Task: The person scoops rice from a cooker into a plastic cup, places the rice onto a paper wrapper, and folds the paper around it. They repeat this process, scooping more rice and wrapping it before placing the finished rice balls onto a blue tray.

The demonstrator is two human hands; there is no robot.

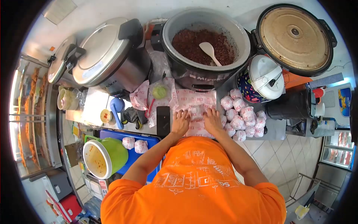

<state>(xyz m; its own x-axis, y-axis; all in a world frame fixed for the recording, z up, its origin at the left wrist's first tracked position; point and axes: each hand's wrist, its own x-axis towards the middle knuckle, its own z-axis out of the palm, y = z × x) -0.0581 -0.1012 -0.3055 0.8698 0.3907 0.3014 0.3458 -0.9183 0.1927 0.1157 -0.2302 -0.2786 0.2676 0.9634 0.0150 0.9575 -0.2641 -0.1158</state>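
Printed wrapping paper (pixel 192 98) lies on the counter in front of me. My left hand (pixel 181 123) rests on its left side and my right hand (pixel 212 120) on its right side, fingers bent down against the paper. Whether anything lies under the fingers is too small to tell. Right of my right hand is a pile of wrapped balls (pixel 244 118) in the same printed paper. A black phone (pixel 163 121) lies just left of my left hand. Behind the paper stands an open cooker (pixel 207 41) of dark reddish rice, a white paddle (pixel 210 53) in it.
Two lidded cookers, the nearer one (pixel 102 56), stand at the back left. A patterned lidded pot (pixel 261 80) is at the right. A blue spoon (pixel 117 112) lies left. Below it, a green container (pixel 112 149) and two wrapped balls rest by a blue tray (pixel 149 143).
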